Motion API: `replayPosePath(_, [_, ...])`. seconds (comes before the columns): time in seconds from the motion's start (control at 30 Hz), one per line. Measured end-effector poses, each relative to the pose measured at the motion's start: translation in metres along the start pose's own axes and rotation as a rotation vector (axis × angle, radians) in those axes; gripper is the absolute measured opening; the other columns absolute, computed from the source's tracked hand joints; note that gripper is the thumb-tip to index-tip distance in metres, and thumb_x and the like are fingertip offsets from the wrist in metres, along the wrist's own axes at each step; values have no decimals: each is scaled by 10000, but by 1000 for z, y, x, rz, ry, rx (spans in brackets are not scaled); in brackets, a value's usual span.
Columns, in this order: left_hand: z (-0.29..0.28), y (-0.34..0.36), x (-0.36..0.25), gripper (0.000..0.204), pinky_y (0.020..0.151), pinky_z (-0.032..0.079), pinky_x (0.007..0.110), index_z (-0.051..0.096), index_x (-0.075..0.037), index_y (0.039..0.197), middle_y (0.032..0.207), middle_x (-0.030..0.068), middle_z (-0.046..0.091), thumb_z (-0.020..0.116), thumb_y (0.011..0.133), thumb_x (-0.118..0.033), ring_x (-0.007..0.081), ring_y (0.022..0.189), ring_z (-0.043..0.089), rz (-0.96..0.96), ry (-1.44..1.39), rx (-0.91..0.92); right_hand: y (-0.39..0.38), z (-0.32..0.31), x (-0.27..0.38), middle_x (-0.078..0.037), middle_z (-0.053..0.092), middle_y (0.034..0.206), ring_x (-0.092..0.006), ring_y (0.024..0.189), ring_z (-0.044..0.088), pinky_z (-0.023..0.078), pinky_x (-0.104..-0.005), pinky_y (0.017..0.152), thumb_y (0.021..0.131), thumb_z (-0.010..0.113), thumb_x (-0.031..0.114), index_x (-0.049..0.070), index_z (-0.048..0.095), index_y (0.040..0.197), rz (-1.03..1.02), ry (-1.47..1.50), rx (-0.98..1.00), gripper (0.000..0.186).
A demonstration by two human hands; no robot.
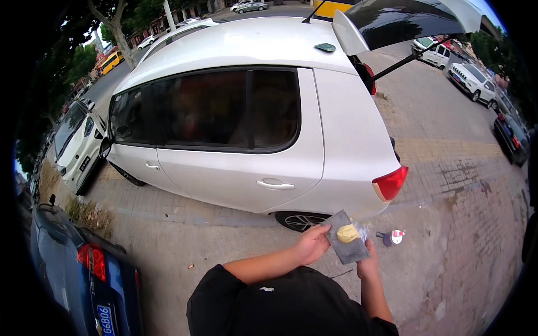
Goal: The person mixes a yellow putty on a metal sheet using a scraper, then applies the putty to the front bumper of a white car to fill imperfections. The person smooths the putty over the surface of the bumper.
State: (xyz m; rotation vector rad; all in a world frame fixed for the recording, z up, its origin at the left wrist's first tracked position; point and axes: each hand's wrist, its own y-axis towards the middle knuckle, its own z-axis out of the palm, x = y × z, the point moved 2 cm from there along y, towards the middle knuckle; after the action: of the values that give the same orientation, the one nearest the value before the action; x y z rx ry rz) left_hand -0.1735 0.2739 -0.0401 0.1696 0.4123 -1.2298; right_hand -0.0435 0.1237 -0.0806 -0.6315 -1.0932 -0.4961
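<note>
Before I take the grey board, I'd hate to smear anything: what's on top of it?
On the grey board sits a pale yellow lump; the surface directly beneath that lump is covered, so it cannot be seen.

Flat, square-edged plate [343, 253] mottled dull grey, the smooth mound of paste [347, 233] on it creamy mustard yellow; small round can [397, 237] white with a red patch, short-sleeved cloth shirt [302, 308] plain black with a small white mark. Glossy hatchback car [356, 123] plain white, side windows [204, 112] near-black, glossy tail lamp [392, 182] bright red with a tan lower edge, spoked wheel [302, 220] black and silvery grey. Parked sedan [61, 246] dark blue with red lamps [92, 261]; paving [485, 224] grey to dusty reddish, patterned in small brick-like blocks.
</note>
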Motion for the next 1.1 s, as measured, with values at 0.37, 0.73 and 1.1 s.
replayPosePath(0.37, [-103, -78, -113, 514, 1136, 249, 458, 368, 3, 1399, 1434, 135, 445, 409, 1009, -329, 285, 1332, 401, 283, 14, -285, 68, 192, -24, -104, 605, 1248, -165, 1142, 568, 462, -314, 973, 886, 598, -15, -26, 478, 1342, -86, -219, 392, 471])
replayPosePath(0.73, [-79, -114, -140, 492, 1140, 253, 468, 379, 4, 1389, 1425, 149, 455, 410, 1006, -304, 300, 1337, 405, 531, -26, -403, 130, 254, -37, -107, 634, 1207, -172, 1096, 595, 461, -315, 951, 945, 600, 163, 24, 551, 1305, -3, -445, 1163, 389])
replayPosePath(1.1, [-83, -76, -124, 413, 1043, 409, 424, 475, 9, 1314, 1303, 139, 566, 435, 997, -253, 274, 1189, 553, 734, 79, -708, 345, 287, 301, -150, 555, 1262, -333, 1168, 521, 442, -404, 984, 804, 700, 131, 53, 582, 1192, -1573, -1257, 15, 413])
